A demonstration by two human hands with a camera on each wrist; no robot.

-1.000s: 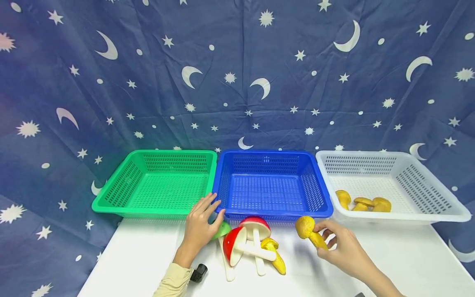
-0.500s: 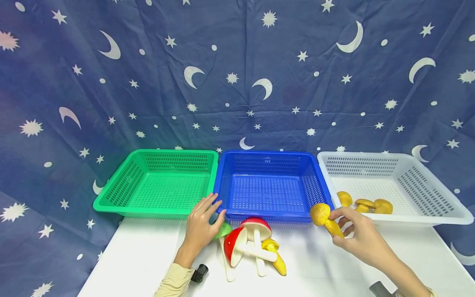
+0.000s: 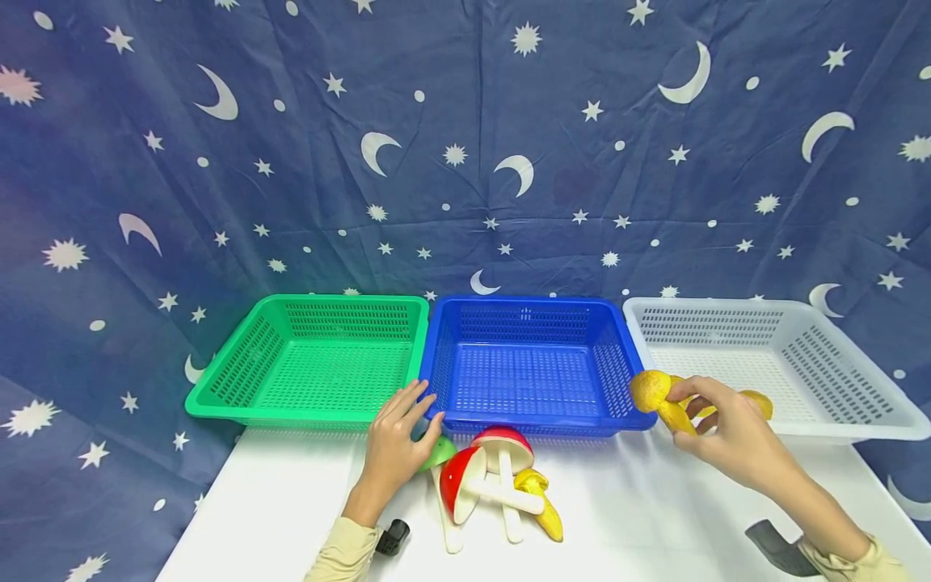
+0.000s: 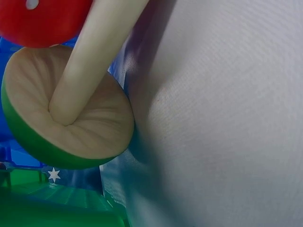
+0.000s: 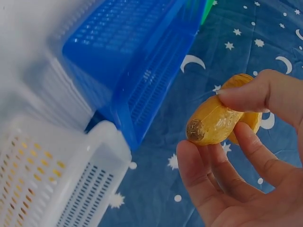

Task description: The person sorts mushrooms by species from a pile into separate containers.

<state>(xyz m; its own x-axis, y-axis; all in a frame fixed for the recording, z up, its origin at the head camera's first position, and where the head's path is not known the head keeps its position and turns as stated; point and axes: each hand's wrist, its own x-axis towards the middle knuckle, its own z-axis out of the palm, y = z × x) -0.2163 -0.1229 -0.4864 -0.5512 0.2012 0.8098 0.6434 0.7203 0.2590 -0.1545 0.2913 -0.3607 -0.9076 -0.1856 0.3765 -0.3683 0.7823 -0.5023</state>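
My right hand [image 3: 735, 432] pinches a yellow toy mushroom [image 3: 650, 392] between thumb and fingers. In the head view the mushroom is over the front corners of the blue and white baskets; its brown-tipped stem [image 5: 208, 125] shows in the right wrist view. Other yellow mushrooms [image 3: 758, 402] lie in the white basket [image 3: 844, 428], partly hidden by that hand. My left hand [image 3: 396, 444] lies by the blue basket's [image 3: 538, 422] front left corner, fingers loosely spread. Beside it are a green-capped mushroom [image 4: 90, 137], two red-capped mushrooms [image 3: 461, 485] and a yellow mushroom [image 3: 541, 505] on the table.
A green basket [image 3: 305, 416] stands left of the blue one, and the three form a row along the back of the white table [image 3: 276, 501]. Behind them hangs a blue curtain [image 3: 436, 97] with moons and stars.
My right hand has carried the yellow mushroom right and away from me, from over the table to the white basket's front left corner. The left hand stays put.
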